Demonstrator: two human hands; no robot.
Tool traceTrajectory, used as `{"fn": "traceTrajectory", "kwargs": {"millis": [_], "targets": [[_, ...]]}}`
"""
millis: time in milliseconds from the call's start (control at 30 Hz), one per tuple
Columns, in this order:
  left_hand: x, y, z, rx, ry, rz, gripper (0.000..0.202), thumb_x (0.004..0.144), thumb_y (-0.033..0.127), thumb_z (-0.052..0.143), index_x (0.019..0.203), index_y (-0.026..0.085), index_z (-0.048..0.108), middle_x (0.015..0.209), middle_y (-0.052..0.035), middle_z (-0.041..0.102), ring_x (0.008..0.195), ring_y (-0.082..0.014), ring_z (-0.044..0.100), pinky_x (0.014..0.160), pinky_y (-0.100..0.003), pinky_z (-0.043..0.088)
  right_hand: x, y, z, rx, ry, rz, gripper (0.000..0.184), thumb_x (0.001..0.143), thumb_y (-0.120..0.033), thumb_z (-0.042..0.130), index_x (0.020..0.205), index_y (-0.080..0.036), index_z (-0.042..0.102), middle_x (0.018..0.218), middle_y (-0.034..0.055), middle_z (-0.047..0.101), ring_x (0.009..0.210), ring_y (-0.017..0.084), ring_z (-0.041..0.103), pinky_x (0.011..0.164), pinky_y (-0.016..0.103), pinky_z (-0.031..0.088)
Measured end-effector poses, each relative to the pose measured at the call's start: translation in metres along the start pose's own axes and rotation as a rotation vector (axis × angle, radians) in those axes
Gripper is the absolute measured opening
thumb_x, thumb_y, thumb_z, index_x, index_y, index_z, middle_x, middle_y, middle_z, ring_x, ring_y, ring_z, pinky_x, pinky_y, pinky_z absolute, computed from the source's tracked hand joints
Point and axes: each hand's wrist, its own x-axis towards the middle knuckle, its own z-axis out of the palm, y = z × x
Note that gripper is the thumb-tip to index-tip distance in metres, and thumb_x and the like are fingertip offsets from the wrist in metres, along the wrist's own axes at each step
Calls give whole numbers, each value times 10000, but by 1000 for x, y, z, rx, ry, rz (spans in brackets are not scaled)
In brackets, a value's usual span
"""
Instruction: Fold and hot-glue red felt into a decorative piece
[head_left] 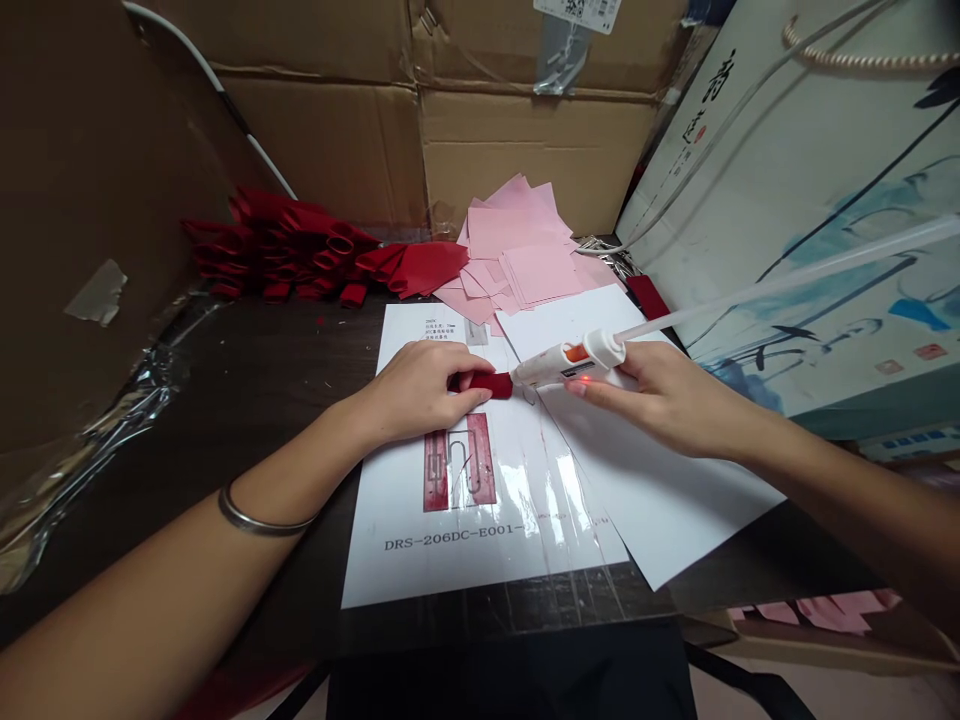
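The left forearm (150,570), banded by a metal bangle (259,522), led to a left hand (416,390) pinning a red fabric strip (491,385) on a printed sheet (390,500); the right hand (660,395) gripped a glue gun (570,360) whose nozzle (521,378), slipping, could burn those fingers (472,396).

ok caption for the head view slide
Right hand holds a glue gun to red fabric under the left hand

Loose pink paper squares (517,245) — cardboard cartons (525,130) behind, a printed gift bag (795,200) beside

Thin metal bangle (259,518) on left forearm (172,590)
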Motion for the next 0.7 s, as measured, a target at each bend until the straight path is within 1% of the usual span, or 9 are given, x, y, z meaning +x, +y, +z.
{"fn": "traceTrajectory", "kwargs": {"millis": [100, 200, 267, 367, 433, 567, 700], "targets": [[0, -2, 1, 8, -4, 3, 221, 835, 282, 613, 1010, 235, 740, 873, -28, 727, 780, -196, 639, 725, -323, 463, -1, -1, 1, -33, 30, -54, 341, 922, -514, 509, 744, -229, 571, 644, -4, 547, 565, 152, 457, 553, 325, 304], [0, -2, 1, 10, -2, 2, 215, 831, 282, 618, 998, 228, 741, 869, -31, 724, 779, -195, 639, 731, -322, 462, -1, -7, -1, -125, 60, -87, 327, 932, -463, 505, 718, -220, 550, 628, -1, 538, 551, 145, 447, 553, 320, 287], [0, -1, 1, 12, 0, 3, 211, 828, 280, 619, 991, 225, 740, 851, -29, 722, 774, -192, 639, 733, -316, 462, 0, -12, -4, -200, 41, -53, 348, 933, -463, 493, 698, -210, 535, 633, 11, 544, 553, 147, 449, 546, 317, 280], [0, 1, 0, 22, -3, 5, 201, 826, 275, 618, 973, 222, 743, 838, -28, 721, 779, -189, 642, 740, -308, 462, 5, -20, -10, -305, -14, 41, 395, 925, -510, 472, 691, -198, 533, 637, 31, 553, 560, 158, 458, 533, 317, 275], [1, 1, 0, 27, -8, 0, 202, 828, 273, 616, 975, 223, 745, 853, -28, 726, 786, -190, 646, 745, -309, 462, 8, -24, -14, -341, -30, 71, 423, 919, -539, 465, 675, -197, 520, 613, 28, 538, 539, 152, 442, 520, 316, 265], [1, -1, 2, 31, -8, -15, 226, 830, 275, 618, 1016, 230, 738, 889, -24, 732, 800, -192, 649, 743, -314, 461, 12, -31, -18, -362, -46, 49, 438, 913, -527, 494, 618, -203, 473, 568, 14, 505, 488, 129, 402, 497, 317, 239], [1, -2, 3, 36, -5, -8, 230, 830, 280, 621, 1022, 231, 738, 867, -21, 729, 782, -187, 642, 724, -309, 458, 13, -35, -20, -368, -68, 23, 426, 907, -513, 513, 615, -203, 488, 556, 13, 509, 466, 123, 401, 478, 317, 244]]}}
